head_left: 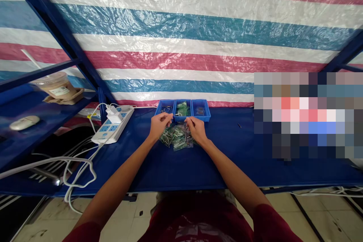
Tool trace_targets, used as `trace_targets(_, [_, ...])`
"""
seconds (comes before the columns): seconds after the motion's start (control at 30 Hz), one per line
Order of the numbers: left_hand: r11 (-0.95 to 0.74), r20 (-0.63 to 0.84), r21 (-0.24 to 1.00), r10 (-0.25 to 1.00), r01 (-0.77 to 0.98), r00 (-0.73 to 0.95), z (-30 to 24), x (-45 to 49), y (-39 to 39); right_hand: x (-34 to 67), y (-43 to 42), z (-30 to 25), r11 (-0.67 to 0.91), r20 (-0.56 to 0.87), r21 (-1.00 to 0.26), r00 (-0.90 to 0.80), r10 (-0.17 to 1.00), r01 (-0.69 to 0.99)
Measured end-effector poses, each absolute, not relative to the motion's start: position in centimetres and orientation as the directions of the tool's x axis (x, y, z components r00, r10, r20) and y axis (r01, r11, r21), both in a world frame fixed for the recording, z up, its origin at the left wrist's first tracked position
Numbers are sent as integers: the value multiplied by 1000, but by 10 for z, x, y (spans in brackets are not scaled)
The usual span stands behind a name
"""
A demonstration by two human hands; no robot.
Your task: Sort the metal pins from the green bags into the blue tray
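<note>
Three blue bins (210, 118) stand side by side at the back of the blue table. Small dark parts (166, 108) lie in the left one, green-tinted plastic packets (183, 109) in the middle one, and small items (200, 111) in the right one. My left hand (160, 124) is closed in a pinch before the left bin. Across from it my right hand (195, 127) also pinches, near the middle and right bins. Whatever the fingertips hold is too small to make out. Between and below my hands lies a pile of clear plastic bags (179, 138) with small metal pins inside.
A white power strip (113, 124) with a plugged-in adapter and loose cables (80, 174) is at left. A lidded drink cup (58, 86) and a white mouse-shaped object (25, 122) sit on the left shelf. One small dark pin (239, 125) lies at right. Pixelation covers the far right.
</note>
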State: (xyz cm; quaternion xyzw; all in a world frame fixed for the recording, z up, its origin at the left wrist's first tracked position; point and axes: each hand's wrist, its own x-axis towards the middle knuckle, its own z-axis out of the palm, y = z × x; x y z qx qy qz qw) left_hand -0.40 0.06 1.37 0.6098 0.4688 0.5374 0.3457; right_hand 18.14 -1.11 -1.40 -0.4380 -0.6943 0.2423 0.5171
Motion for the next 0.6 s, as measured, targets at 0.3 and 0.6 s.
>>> trace_targets(0.3, [-54,17,976,985,-210,-173,14,-14,13,181,-10,-15,528,526,-749,-127,841,401])
trace_targets(0.6, [-142,143,990,990,-8,15,14,-12,10,184,-5,-19,507,441,-640,-264,858,577])
